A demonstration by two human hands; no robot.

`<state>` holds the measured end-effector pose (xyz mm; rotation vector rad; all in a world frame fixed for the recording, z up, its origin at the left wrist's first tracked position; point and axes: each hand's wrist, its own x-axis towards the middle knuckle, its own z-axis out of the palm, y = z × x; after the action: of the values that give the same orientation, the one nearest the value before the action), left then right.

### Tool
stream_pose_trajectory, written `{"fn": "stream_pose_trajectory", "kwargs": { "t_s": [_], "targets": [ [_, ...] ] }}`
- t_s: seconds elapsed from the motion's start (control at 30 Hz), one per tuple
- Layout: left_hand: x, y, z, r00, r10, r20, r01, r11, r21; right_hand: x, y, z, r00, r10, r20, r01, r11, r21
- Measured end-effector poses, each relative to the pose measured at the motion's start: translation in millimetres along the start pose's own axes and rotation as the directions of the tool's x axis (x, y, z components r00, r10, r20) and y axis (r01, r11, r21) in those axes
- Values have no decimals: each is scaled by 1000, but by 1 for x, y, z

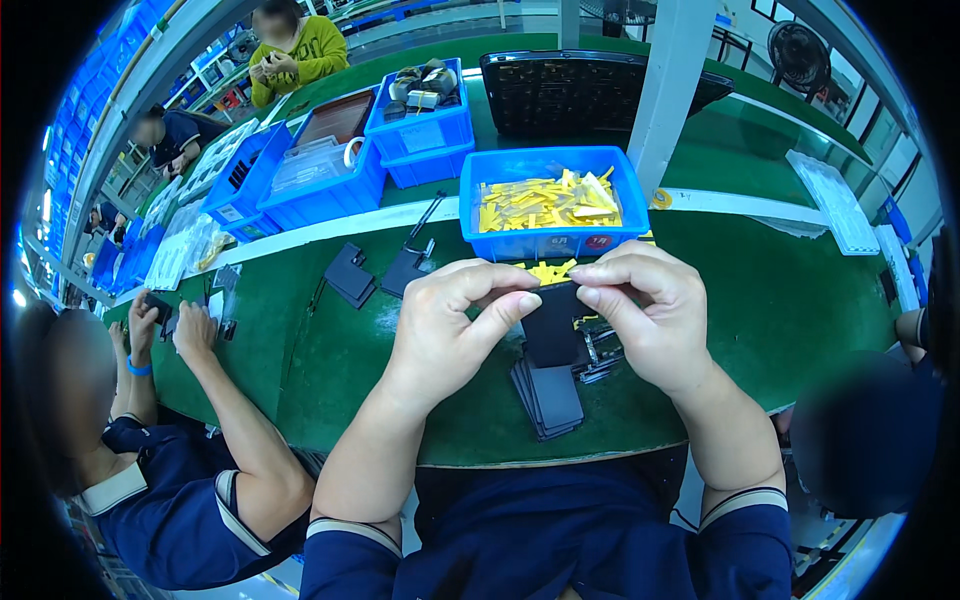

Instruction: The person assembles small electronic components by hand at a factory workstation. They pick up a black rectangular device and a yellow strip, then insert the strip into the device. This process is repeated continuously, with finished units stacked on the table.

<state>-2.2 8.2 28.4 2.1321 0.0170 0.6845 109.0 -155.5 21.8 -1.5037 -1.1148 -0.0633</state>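
Observation:
In front of me, a dark flat rectangular piece (550,332) hangs from my fingertips by its far edge. My left hand (452,318) pinches its left corner between thumb and forefinger, and my right hand (648,308) pinches the right corner the same way. Just beyond the fingertips lie yellow strips (548,271) on the green table. Below the held piece is a fanned stack of dark flat L-shaped pieces (552,398). Beside it, near my right hand, sit small metallic and black parts (600,358), partly covered by that hand.
A blue bin (480,240) of yellow strips stands beyond my hands on the green table (760,330). More dark flat pieces (350,275) lie to the left. Other blue bins (335,190) stand at the far left. A metal post (672,95) rises behind. A co-worker (190,490) works at my left.

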Motion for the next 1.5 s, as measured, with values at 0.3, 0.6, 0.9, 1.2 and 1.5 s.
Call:
{"fn": "stream_pose_trajectory", "kwargs": {
  "t_s": [0.3, 0.6, 0.9, 1.2, 1.5],
  "targets": [
    [-1, -10, -7, 978, -186, 92, 203, 949, -240, 1, 1, 0, 998, -56, 30, 56, 998, -9],
    [-2, -10, -6, 978, -182, 104, 204, 939, -277, -2, 1, 3, 1000, -14, -1, 14, 1000, 23],
    [0, -23, -4, 967, -186, 172, 222, 949, -223, -3, 8, 8, 993, 97, 60, -101, 994, 53],
    [13, -76, -62, 905, -421, -55, 391, 878, -277, -1, 16, 10, 960, 260, 108, -279, 927, 249],
    [-2, -168, -138, 580, -592, -560, 770, 622, 141, 0, 23, 10, 948, 218, 232, -230, 973, 24]
  ]
}}
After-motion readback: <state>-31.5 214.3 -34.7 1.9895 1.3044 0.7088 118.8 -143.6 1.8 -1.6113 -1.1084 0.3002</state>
